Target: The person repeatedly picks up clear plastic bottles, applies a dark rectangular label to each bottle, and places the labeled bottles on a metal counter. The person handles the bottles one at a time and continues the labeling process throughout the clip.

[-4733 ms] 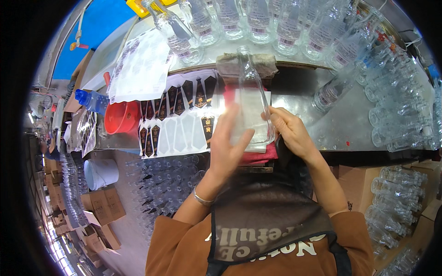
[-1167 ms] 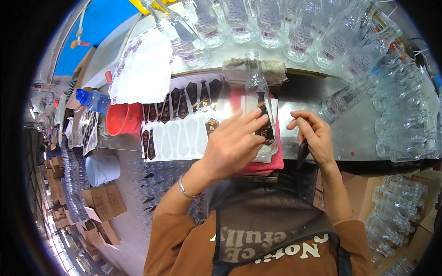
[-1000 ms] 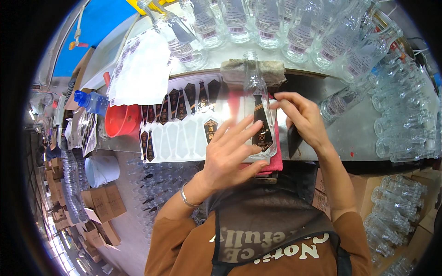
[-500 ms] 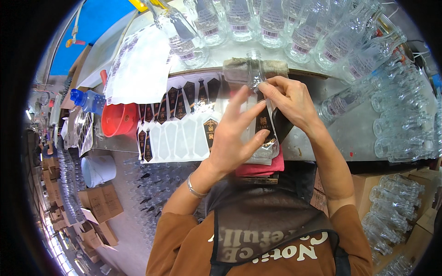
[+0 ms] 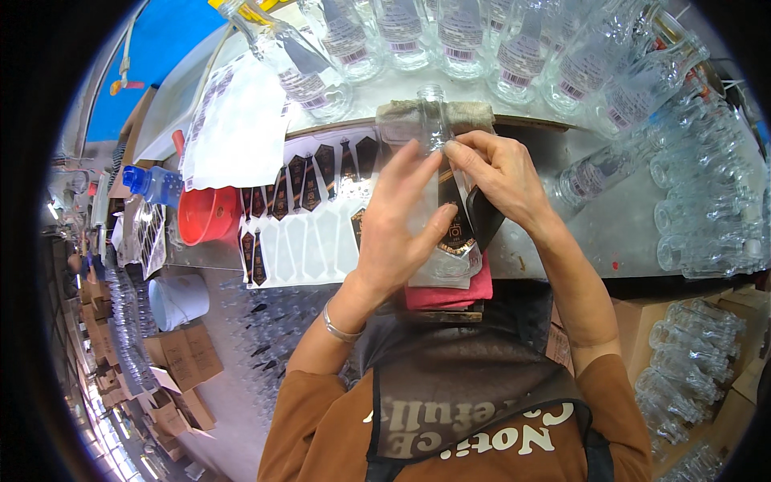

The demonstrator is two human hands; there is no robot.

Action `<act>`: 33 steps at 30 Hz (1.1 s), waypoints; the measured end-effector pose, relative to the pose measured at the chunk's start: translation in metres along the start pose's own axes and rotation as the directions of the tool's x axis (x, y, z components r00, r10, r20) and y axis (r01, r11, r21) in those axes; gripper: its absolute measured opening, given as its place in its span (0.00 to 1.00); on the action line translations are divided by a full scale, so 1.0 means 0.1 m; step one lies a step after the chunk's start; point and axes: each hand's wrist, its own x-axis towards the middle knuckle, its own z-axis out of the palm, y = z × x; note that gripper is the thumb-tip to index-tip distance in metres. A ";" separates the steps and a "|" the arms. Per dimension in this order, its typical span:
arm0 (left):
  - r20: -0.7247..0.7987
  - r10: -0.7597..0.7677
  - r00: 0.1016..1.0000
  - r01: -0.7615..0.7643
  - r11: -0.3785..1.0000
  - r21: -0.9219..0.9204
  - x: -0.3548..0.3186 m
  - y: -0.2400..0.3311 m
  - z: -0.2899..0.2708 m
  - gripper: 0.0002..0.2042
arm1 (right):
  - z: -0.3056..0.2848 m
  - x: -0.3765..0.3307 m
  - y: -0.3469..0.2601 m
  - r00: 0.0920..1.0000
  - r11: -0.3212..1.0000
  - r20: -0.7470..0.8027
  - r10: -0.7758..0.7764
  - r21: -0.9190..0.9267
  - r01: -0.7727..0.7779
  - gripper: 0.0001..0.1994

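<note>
A clear glass bottle [image 5: 434, 122] lies in front of me, its neck pointing away and resting on a folded beige cloth [image 5: 474, 116]. Along its body runs a black tie-shaped label [image 5: 454, 233] with gold print. The thumb and fingers of my right hand [image 5: 502, 173] pinch the label's narrow upper end at the bottle's shoulder. Under that palm is a dark flat thing [image 5: 484, 218] I cannot make out. My left hand [image 5: 397, 229], blurred, is beside the bottle's left side with fingers stretched and thumb apart. A pink cloth [image 5: 450, 296] is under the bottle's base.
To the left lies a sheet of tie labels [image 5: 309, 217], partly peeled, beside white sheets [image 5: 237, 132]. A red basin [image 5: 205, 213] and blue-capped bottle [image 5: 157, 185] stand farther left. Labelled glass bottles [image 5: 401, 36] line the back; several others [image 5: 691, 193] lie at right.
My left hand has shifted slightly left and back toward me along the bottle. The right hand keeps its pinch at the shoulder. More of the label's lower end shows.
</note>
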 end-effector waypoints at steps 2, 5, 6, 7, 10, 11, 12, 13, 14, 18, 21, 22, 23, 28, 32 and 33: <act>0.007 -0.001 1.000 0.001 1.000 0.006 0.01 0.00 0.00 0.30 | -0.01 0.00 0.00 1.000 1.000 -0.005 0.004 0.013 -0.004 0.24; 0.008 -0.003 1.000 0.003 1.000 0.002 0.01 -0.01 0.00 0.30 | 0.00 0.00 0.01 1.000 1.000 -0.001 -0.002 0.016 0.002 0.24; 0.006 -0.004 1.000 0.004 1.000 -0.001 0.01 -0.01 0.00 0.30 | 0.00 0.00 0.00 1.000 1.000 0.001 0.000 0.016 0.000 0.24; 0.006 0.001 1.000 -0.001 1.000 0.008 0.00 -0.01 0.00 0.30 | -0.01 -0.01 -0.03 1.000 1.000 0.005 0.003 0.016 -0.004 0.25; -0.003 -0.035 0.999 0.035 0.999 -0.038 -0.02 0.01 0.00 0.31 | -0.01 -0.02 0.05 1.000 0.993 0.025 0.007 0.119 -0.010 0.26; -0.009 -0.082 0.997 0.081 0.992 -0.101 -0.02 0.06 0.00 0.32 | -0.02 -0.04 0.12 0.999 0.986 0.033 0.012 0.169 -0.018 0.27; -0.013 -0.130 0.991 0.126 0.979 -0.163 -0.03 0.09 0.01 0.32 | -0.03 -0.07 0.17 1.000 0.988 0.012 -0.007 0.152 0.005 0.29; 0.029 -0.129 0.991 0.132 0.970 -0.206 -0.07 0.05 0.02 0.36 | -0.08 -0.19 0.15 0.999 0.990 0.038 0.024 0.140 -0.029 0.30; 0.064 -0.162 0.985 0.173 0.959 -0.223 -0.15 0.07 0.00 0.39 | -0.10 -0.30 0.10 0.996 0.990 0.076 0.049 0.130 -0.059 0.31; 0.150 -0.246 0.958 0.279 0.922 -0.268 -0.47 0.07 0.00 0.43 | -0.10 -0.83 -0.03 0.975 0.994 0.202 0.094 0.032 -0.103 0.33; 0.193 -0.366 0.910 0.413 0.774 -0.481 -0.51 0.13 -0.01 0.40 | -0.08 -0.95 0.00 0.976 0.985 0.196 0.092 0.128 -0.118 0.31; 0.196 -0.382 0.903 0.425 0.735 -0.528 -0.49 0.11 -0.01 0.38 | -0.03 -0.94 0.08 0.978 0.956 0.183 0.103 0.254 -0.148 0.30; 0.200 -0.397 0.896 0.436 0.694 -0.574 -0.46 0.08 0.00 0.37 | -0.01 -0.92 0.12 0.978 0.910 0.172 0.115 0.376 -0.173 0.29; 0.218 -0.443 0.870 0.482 0.664 -0.571 -0.38 0.05 0.02 0.32 | 0.04 -0.85 0.15 0.978 0.931 0.138 0.160 0.310 -0.196 0.25; 0.217 -0.431 0.876 0.465 0.637 -0.615 -0.40 0.01 0.03 0.30 | 0.08 -0.86 0.12 0.986 0.956 0.102 0.132 0.249 -0.154 0.25; 0.218 -0.430 0.876 0.466 0.637 -0.614 -0.40 0.02 0.03 0.30 | 0.08 -0.86 0.11 0.987 0.959 0.094 0.131 0.242 -0.150 0.25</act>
